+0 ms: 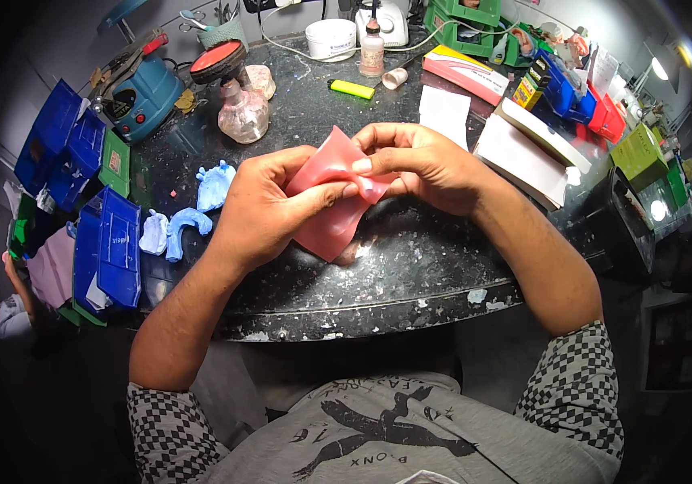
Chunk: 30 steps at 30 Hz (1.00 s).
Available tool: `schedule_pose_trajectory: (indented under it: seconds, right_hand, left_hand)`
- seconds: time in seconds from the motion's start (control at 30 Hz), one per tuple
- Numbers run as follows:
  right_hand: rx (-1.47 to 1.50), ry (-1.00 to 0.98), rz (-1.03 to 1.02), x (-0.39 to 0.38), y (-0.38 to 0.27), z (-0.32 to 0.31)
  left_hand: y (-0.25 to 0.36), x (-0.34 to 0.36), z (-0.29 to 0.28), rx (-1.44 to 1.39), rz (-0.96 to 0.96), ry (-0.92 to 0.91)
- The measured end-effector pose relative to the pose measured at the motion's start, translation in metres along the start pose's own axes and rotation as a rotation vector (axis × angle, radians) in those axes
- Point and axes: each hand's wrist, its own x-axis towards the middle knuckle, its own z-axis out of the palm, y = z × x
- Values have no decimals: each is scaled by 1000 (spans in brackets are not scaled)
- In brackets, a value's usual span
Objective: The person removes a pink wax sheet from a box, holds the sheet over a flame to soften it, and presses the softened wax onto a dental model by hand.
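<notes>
A pink, glossy wax sheet (331,230) is held above the dark worktop, creased and pinched up near its right side. My left hand (268,203) grips its left part, the thumb lying across the top and the fingers hidden underneath. My right hand (427,168) pinches the folded right part between thumb and fingers. Both thumbs come close together at the fold. To the left of my left hand lie a light blue dental cast (215,185), a curved blue arch-shaped piece (188,231) and a smaller pale blue piece (153,232).
Beyond my hands stand a glass burner (243,119), a yellow-green lighter (351,89), a pink bottle (372,52) and a white tub (331,50). An opened white box (519,157) lies right, below a red-and-white box (464,74). Blue bins (108,246) line the left; another person's arm (17,278) shows beyond.
</notes>
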Motion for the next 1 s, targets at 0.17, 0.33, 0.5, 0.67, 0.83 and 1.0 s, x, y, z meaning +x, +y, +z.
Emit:
schedule_pose_trajectory:
  seconds: [0.17,0.33,0.5,0.67,0.83,1.0]
  right_hand:
    - [23,-20,24,2,2,-3]
    - [17,135,-17,7,2,-2]
    - [-105,231,-39,10,6,4]
    - [-375,321,-259,13,13,8]
    - [-304,278,-293,15,18,11]
    - [-144,244,-352,16,21,11]
  left_hand:
    - [-7,1,-2,79,60,-1]
    - [-11,9,4,-51,-15,120]
    - [-21,15,3,-136,43,214]
    - [-20,16,4,-391,-98,170]
    - [-23,17,6,-461,-103,160]
    - [-21,18,4,-543,-87,97]
